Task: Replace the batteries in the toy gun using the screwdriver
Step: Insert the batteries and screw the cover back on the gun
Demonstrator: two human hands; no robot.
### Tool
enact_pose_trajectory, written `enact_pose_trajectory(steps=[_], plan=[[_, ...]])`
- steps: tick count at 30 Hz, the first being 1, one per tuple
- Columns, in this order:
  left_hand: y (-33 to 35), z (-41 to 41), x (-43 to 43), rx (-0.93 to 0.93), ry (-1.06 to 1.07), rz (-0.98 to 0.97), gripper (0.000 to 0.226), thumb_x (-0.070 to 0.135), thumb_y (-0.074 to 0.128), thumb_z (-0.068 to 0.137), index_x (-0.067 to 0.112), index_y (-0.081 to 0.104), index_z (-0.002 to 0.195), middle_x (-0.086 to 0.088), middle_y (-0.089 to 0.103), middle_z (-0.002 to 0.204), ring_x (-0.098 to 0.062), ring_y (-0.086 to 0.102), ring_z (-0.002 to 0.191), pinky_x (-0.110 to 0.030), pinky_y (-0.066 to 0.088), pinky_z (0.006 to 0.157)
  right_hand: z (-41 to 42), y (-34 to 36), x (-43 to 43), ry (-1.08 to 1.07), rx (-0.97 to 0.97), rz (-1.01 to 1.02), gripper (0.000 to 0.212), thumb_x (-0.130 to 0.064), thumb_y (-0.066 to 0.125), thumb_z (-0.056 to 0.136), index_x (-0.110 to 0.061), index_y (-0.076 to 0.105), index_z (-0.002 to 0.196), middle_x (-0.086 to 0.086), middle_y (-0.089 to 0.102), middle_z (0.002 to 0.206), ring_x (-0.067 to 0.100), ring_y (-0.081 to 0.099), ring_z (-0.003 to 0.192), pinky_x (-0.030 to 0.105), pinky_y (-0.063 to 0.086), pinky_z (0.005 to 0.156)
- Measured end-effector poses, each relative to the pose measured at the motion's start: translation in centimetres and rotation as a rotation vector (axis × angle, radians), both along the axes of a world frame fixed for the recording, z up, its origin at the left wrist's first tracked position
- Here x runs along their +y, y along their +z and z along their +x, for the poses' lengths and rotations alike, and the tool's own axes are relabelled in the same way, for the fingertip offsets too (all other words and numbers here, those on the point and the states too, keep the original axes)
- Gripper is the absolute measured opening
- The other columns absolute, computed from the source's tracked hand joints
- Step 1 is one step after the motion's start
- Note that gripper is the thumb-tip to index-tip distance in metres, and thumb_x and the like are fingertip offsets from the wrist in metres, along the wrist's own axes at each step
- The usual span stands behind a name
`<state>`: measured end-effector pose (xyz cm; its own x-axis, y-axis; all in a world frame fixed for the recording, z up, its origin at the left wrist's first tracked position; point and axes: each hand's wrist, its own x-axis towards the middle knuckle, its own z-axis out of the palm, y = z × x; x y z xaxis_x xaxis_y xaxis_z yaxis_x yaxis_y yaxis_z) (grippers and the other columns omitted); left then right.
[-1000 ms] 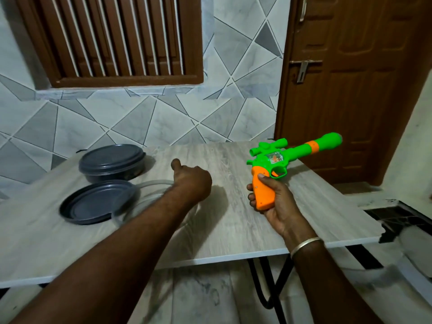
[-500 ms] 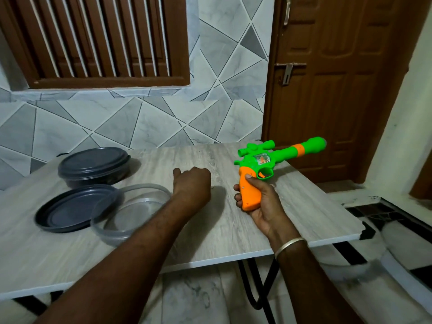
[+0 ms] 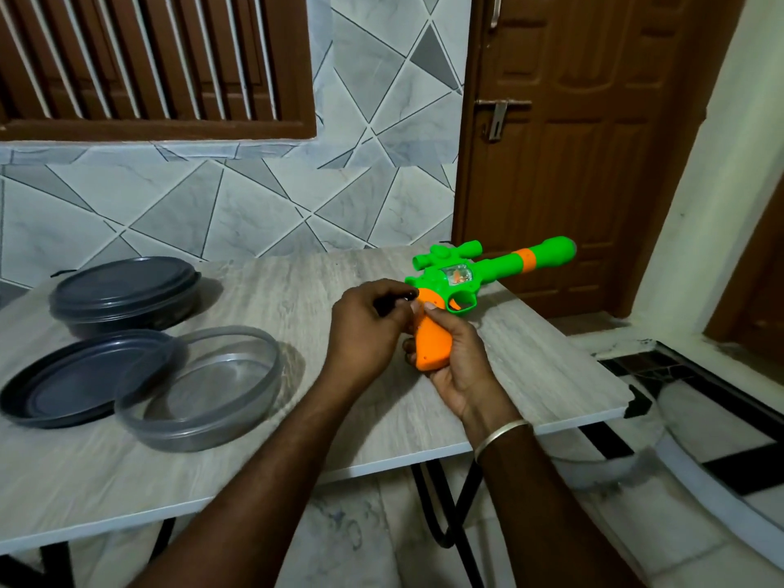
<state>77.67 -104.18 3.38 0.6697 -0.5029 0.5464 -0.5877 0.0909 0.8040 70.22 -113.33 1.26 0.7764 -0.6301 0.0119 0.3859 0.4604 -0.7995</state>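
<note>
right hand (image 3: 460, 362) wraps toy gun (image 3: 488, 273) grip to steady it, barrel toward 2 o'clock | left hand (image 3: 360, 333) pinches dark tool (image 3: 394, 302), likely the screwdriver, at grip's 10 o'clock

Wood-grain table (image 3: 106, 494) bears a lidded dark container (image 3: 123, 290), dark lid (image 3: 72, 379) and clear bowl (image 3: 203, 392).

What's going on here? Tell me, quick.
A person is working on a toy gun over the table. The right hand grips its orange handle, with the barrel pointing away. The left hand pinches a small dark tool, likely the screwdriver, with its tip at the top of the handle. No batteries are in sight. A lidded bowl, a loose lid and a clear bowl sit to the left.
</note>
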Motion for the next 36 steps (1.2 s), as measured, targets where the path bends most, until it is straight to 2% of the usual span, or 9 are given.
enact_pose_trajectory(steps=[2, 5, 9, 15, 21, 25, 36], plan=[[-0.2, 0.5, 0.5, 0.135, -0.049, -0.107, 0.014, 0.008, 0.072, 0.087, 0.01, 0.078, 0.1, -0.006, 0.076, 0.088, -0.021, 0.074, 0.082, -0.042, 0.061, 0.081, 0.0, 0.0, 0.0, 0.012, 0.019, 0.005, 0.029, -0.02, 0.052, 0.097, 0.0, 0.056, 0.118, 0.014, 0.063, 0.081, 0.018, 0.058, 0.05, 0.022, 0.046, 0.044], [-0.3, 0.7, 1.2, 0.27, -0.069, -0.199, 0.012, 0.002, 0.066, 0.092, 0.003, 0.074, 0.102, -0.013, 0.074, 0.088, -0.021, 0.072, 0.08, -0.035, 0.061, 0.076, 0.0, 0.0, -0.1, 0.024, 0.022, 0.009, 0.026, -0.02, 0.051, 0.097, -0.001, 0.054, 0.114, 0.013, 0.062, 0.078, 0.017, 0.057, 0.049, 0.022, 0.046, 0.045], [-0.6, 0.6, 1.6, 0.343, -0.099, -0.244, 0.015, 0.001, 0.064, 0.094, -0.006, 0.07, 0.106, -0.02, 0.074, 0.092, -0.027, 0.074, 0.083, -0.036, 0.062, 0.077, -0.1, 0.0, -0.1, 0.028, 0.017, 0.009, 0.024, -0.02, 0.052, 0.097, -0.002, 0.055, 0.113, 0.013, 0.063, 0.079, 0.018, 0.056, 0.052, 0.023, 0.047, 0.046], [-0.8, 0.0, 1.7, 0.38, -0.111, -0.31, 0.016, 0.006, 0.057, 0.101, -0.006, 0.061, 0.11, -0.025, 0.073, 0.092, -0.033, 0.075, 0.083, -0.038, 0.063, 0.075, 0.1, -0.1, -0.2, 0.011, 0.038, 0.007, 0.032, -0.021, 0.052, 0.097, 0.0, 0.052, 0.122, 0.013, 0.062, 0.081, 0.018, 0.057, 0.05, 0.023, 0.047, 0.046], [-0.9, -0.4, 1.7, 0.303, -0.136, -0.284, 0.007, 0.006, 0.062, 0.098, 0.004, 0.06, 0.104, -0.022, 0.074, 0.088, -0.034, 0.076, 0.083, -0.046, 0.062, 0.078, 0.2, -0.5, -0.2, -0.019, 0.044, -0.037, 0.042, -0.021, 0.056, 0.095, 0.004, 0.052, 0.129, 0.011, 0.062, 0.078, 0.018, 0.06, 0.05, 0.024, 0.048, 0.045], [-1.0, -0.6, 1.8, 0.224, -0.137, -0.26, 0.013, 0.001, 0.067, 0.093, 0.008, 0.061, 0.101, -0.022, 0.073, 0.088, -0.033, 0.076, 0.083, -0.048, 0.062, 0.079, 0.2, -0.5, -0.2, -0.009, 0.029, -0.055, 0.043, -0.02, 0.055, 0.096, 0.005, 0.051, 0.13, 0.012, 0.062, 0.081, 0.018, 0.059, 0.049, 0.024, 0.048, 0.044], [-1.0, -1.2, 2.0, 0.179, -0.132, -0.24, 0.01, 0.004, 0.064, 0.096, 0.011, 0.057, 0.101, -0.018, 0.073, 0.087, -0.029, 0.076, 0.083, -0.048, 0.063, 0.078, 0.2, -0.5, -0.3, 0.032, -0.016, -0.081, 0.029, -0.02, 0.054, 0.095, -0.004, 0.051, 0.12, 0.011, 0.059, 0.076, 0.018, 0.058, 0.05, 0.025, 0.048, 0.045]])
